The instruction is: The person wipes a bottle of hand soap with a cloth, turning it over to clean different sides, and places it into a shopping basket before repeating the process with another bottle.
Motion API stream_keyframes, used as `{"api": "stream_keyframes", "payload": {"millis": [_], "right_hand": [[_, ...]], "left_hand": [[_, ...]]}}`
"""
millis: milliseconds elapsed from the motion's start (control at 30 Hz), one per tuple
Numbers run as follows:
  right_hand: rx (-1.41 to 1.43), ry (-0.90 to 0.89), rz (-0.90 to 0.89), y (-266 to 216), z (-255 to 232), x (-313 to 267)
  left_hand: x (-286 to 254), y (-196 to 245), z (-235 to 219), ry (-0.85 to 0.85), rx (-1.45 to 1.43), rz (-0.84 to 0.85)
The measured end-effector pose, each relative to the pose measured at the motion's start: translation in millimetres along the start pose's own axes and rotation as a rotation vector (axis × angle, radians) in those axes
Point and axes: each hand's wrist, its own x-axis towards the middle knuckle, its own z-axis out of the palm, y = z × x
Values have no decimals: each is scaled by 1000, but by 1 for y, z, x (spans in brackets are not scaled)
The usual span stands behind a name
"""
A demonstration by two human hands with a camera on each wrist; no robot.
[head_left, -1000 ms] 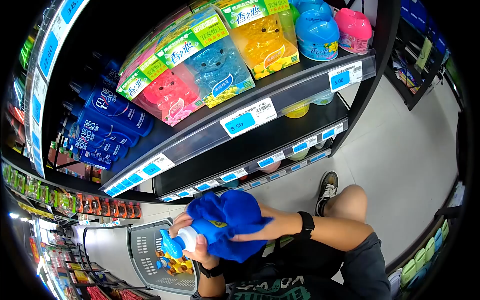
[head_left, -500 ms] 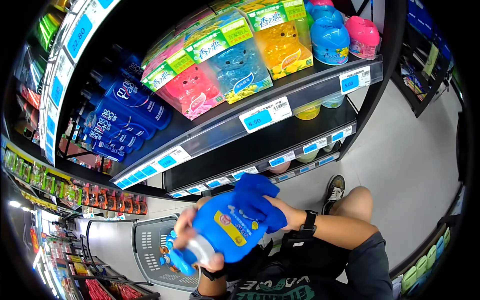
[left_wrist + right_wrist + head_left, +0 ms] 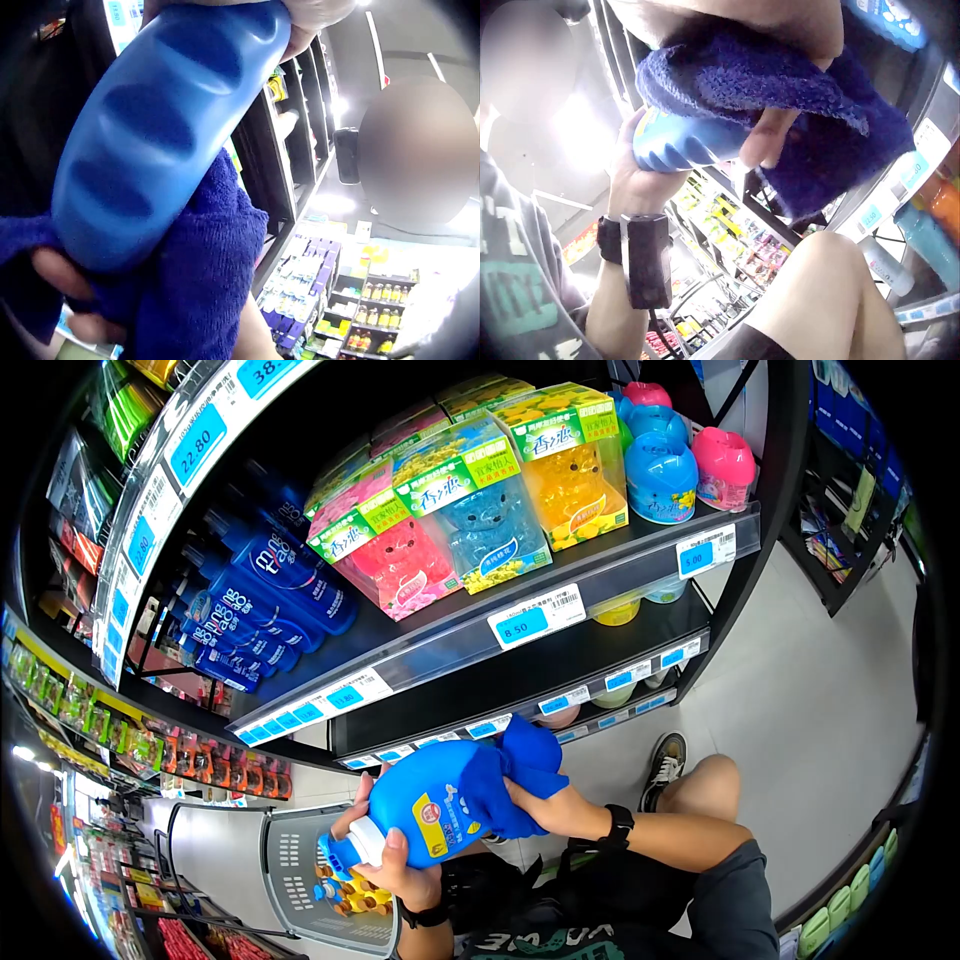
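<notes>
In the head view a blue pump bottle [image 3: 405, 790] with a yellow label and a white collar lies tilted in front of the body, its pump head to the left. My left hand [image 3: 402, 872] grips it near the neck, thumb on the near side and fingers on the far side. A dark blue towel [image 3: 532, 752] covers the base end. My right hand [image 3: 552, 810] holds this towel against the bottle. Finger-shaped grooves run along the bottle's side [image 3: 150, 120] in the left wrist view. Fingers [image 3: 763, 142] of the right hand poke out beneath the towel in the right wrist view.
A grey shopping basket [image 3: 285, 860] with yellow-brown goods stands below left. Ahead, a black shelf [image 3: 430, 650] carries boxed bear-shaped air fresheners [image 3: 490, 510], blue pump bottles [image 3: 275, 575] and blue and pink tubs [image 3: 662, 475]. The person's knee and shoe [image 3: 663, 770] are at right.
The towel, earlier wrapped over most of the bottle, has shifted to its base, exposing the label. The bottle swung downward, then levelled somewhat. The left hand stays at the neck.
</notes>
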Motion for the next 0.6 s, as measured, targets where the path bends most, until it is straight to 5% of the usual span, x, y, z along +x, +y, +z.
{"api": "stream_keyframes", "payload": {"millis": [67,167,367,500,567,600], "right_hand": [[-90,-191,-44,3,-3,-2],[102,-204,94,3,7,-7],[135,-151,29,-2,5,-8],[53,-152,-77,-18,-6,0],[-226,-149,-351,-24,-8,0],[-275,-220,-334,-23,-6,-1]], "left_hand": [[5,5,-2,13,-49,-17],[6,-3,-9,48,-8,-8],[0,0,4,10,-100,-61],[-10,-2,10,-211,-21,-118],[-12,-4,10,-283,-18,-204],[-13,-10,3,-341,43,-183]]}}
